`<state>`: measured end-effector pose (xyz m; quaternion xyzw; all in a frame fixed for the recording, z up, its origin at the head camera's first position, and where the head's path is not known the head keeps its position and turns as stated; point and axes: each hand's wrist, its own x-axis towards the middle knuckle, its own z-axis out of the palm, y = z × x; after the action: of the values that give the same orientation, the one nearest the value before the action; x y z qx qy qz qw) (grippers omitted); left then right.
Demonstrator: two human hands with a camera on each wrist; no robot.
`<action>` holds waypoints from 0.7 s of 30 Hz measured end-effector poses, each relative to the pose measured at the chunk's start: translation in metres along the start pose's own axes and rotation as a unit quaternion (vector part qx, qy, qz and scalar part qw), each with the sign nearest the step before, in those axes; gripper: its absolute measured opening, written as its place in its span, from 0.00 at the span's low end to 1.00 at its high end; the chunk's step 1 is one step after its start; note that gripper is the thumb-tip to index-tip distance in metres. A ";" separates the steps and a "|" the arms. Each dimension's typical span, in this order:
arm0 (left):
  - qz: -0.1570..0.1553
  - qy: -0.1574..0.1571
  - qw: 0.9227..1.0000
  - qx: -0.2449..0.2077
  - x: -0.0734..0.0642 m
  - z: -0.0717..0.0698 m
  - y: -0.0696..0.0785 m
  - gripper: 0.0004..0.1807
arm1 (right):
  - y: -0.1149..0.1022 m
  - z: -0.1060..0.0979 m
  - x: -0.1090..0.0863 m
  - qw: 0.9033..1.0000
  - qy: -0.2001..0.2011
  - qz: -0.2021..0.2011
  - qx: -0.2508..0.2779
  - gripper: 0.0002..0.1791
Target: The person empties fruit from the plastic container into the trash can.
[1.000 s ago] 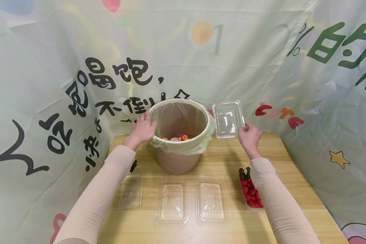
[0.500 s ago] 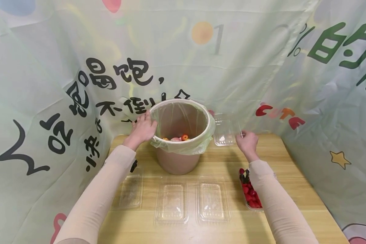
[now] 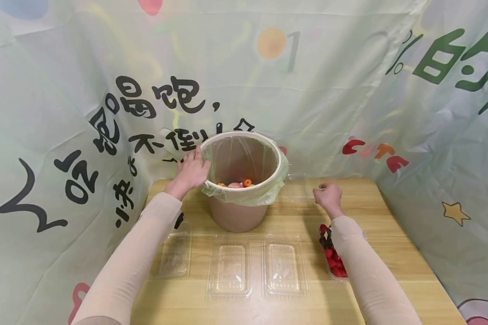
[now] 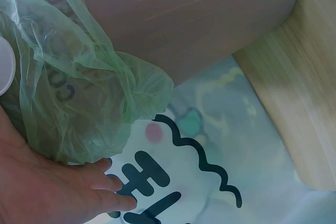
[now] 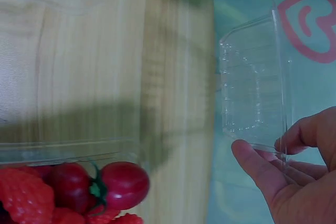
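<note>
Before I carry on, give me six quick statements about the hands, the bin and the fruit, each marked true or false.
1. The right hand pinches a clear container. True.
2. The bin is bare, without a bag. False: a green bag is folded over the bin's rim.
3. The bin stands on the table. True.
4. The left hand is deep inside the bin. False: the left hand is at the side of its rim.
5. Red fruit lies in a clear box. True.
6. The bin holds nothing. False: round fruit shows inside.
</note>
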<state>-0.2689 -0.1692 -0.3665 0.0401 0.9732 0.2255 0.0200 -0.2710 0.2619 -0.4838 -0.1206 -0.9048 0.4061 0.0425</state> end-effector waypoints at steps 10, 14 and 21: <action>0.000 0.001 1.000 -0.001 0.000 0.000 0.000 0.42 | 0.013 0.004 -0.002 0.999 -0.032 0.030 0.001 0.30; 0.000 0.002 1.000 -0.004 0.000 0.000 0.001 0.42 | 0.015 0.005 -0.004 0.998 -0.040 0.040 0.002 0.30; -0.001 0.000 1.000 -0.001 0.000 0.000 0.000 0.42 | 0.021 0.007 -0.007 0.999 -0.040 0.033 -0.006 0.29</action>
<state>-0.2685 -0.1688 -0.3665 0.0391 0.9730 0.2265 0.0205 -0.2618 0.2688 -0.5038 -0.1346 -0.9035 0.4068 -0.0079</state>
